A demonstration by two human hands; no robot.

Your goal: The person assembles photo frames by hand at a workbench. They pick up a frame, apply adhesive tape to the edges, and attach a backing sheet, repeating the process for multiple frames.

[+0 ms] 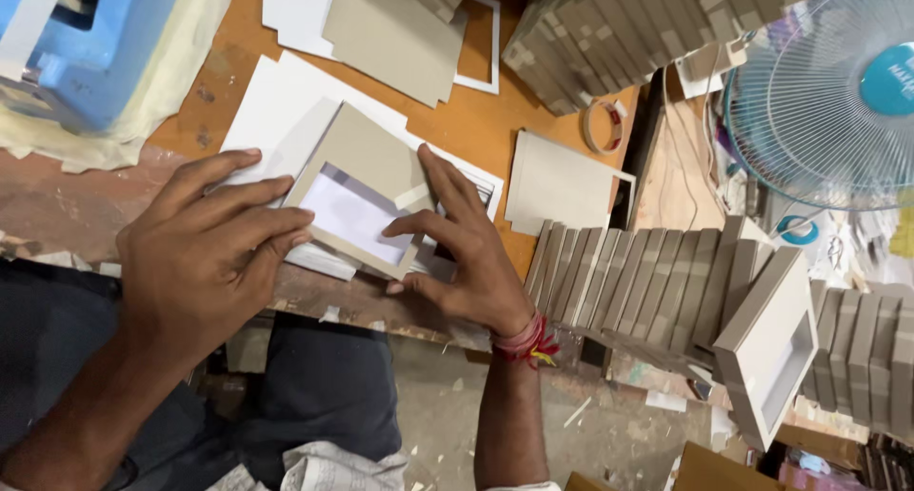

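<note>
Both hands (205,253) (466,253) press a grey frame (367,158), hiding its edges.

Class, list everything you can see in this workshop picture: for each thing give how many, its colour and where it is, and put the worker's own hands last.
Cardboard frame with window: one, grey-brown, under both hands at the table edge.
White sheets: several, white, beneath that frame.
Loose boards: a few, grey, top centre.
Single board: one, grey, right of the hands.
Row of finished frames: many, grey, leaning in a line to the right.
Stacked frames: many, grey, upper right.
Tape roll: one, tan, beside that stack.
Fan: one, pale blue-white cage, far right.
Blue object: one, top left.
Table: one, orange-brown.
Left hand: flat on the frame's left edge.
Right hand: red thread at the wrist, fingers pressing the frame's right edge.
</note>
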